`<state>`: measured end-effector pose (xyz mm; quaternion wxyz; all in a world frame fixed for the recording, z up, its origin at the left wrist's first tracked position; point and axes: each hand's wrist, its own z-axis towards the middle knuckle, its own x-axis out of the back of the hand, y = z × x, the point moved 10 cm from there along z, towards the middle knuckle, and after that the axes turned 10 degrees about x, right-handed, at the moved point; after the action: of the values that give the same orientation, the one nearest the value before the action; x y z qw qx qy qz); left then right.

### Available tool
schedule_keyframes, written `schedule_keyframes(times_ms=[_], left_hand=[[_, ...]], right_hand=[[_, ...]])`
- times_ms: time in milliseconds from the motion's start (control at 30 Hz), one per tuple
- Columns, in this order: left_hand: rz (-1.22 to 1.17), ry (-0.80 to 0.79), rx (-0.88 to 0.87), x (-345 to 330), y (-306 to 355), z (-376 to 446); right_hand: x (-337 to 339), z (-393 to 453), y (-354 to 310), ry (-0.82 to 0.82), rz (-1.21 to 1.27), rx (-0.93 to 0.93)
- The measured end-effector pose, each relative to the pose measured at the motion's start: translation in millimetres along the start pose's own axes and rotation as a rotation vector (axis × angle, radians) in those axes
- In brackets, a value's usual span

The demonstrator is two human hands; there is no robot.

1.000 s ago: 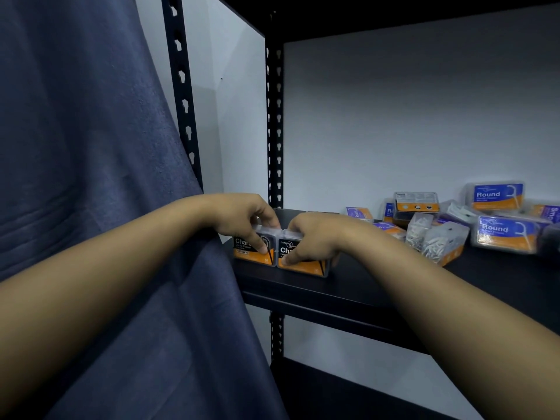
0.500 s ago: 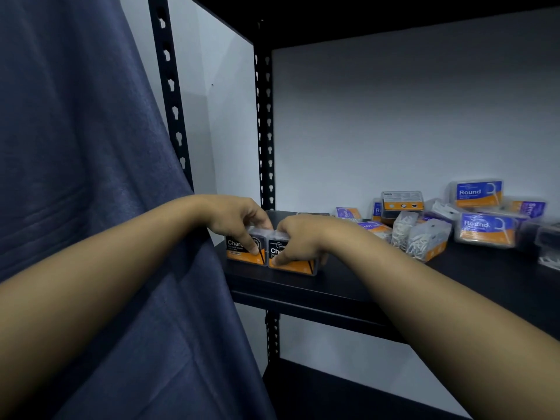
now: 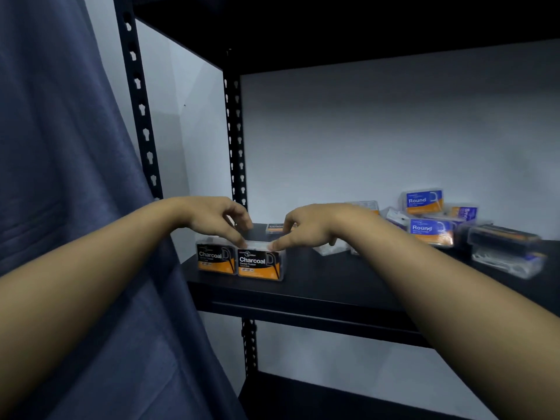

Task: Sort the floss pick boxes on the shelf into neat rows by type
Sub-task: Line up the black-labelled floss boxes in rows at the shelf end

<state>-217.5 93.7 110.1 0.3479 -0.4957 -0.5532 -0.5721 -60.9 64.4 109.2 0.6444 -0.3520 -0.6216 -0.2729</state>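
Black metal shelf (image 3: 348, 286) at chest height, seen from my own eyes, with both my bare forearms reaching in. Two clear floss pick boxes with black and orange "Charcoal" labels stand side by side, touching, at the shelf's front left corner: the left Charcoal box (image 3: 215, 259) and the right Charcoal box (image 3: 260, 264), labels facing me. My left hand (image 3: 216, 218) hovers over them with fingers loosely bent, one fingertip coming down on the top edge of the right box near the seam between the two. My right hand (image 3: 309, 227) mirrors it, index finger stretched out and touching the same box's top at its right side. Neither grip closes around anything; both hands only touch with fingertips. A third Charcoal box (image 3: 274, 228) lies further back, partly hidden behind my hands. To the right, well apart, sits a jumbled pile of blue and orange "Round" boxes (image 3: 424, 203) and other clear boxes, blurred. A dark blue curtain (image 3: 69, 207) hangs at left beside the perforated shelf post (image 3: 139, 110).
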Motion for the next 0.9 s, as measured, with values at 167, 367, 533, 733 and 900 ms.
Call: schedule_keyframes(times_ms=[167, 367, 533, 733, 900], left_hand=[[0.045, 0.056, -0.005, 6.5, 32.3, 12.3], [0.127, 0.134, 0.009, 9.0, 69.7, 30.4], [0.138, 0.135, 0.055, 1.4, 82.2, 56.7], [0.138, 0.133, 0.117, -4.6, 82.3, 96.8], [0.212, 0.051, 0.234, -20.5, 66.8, 134.2]], right_hand=[[15.8, -27.6, 46.3, -0.029, 0.043, -0.117], [27.8, -48.8, 91.6, -0.023, 0.028, -0.193], [40.6, -53.5, 129.2, 0.026, -0.024, -0.220], [46.9, -46.4, 175.3, 0.073, -0.065, -0.241], [31.1, -31.8, 198.0, 0.049, -0.060, -0.183]])
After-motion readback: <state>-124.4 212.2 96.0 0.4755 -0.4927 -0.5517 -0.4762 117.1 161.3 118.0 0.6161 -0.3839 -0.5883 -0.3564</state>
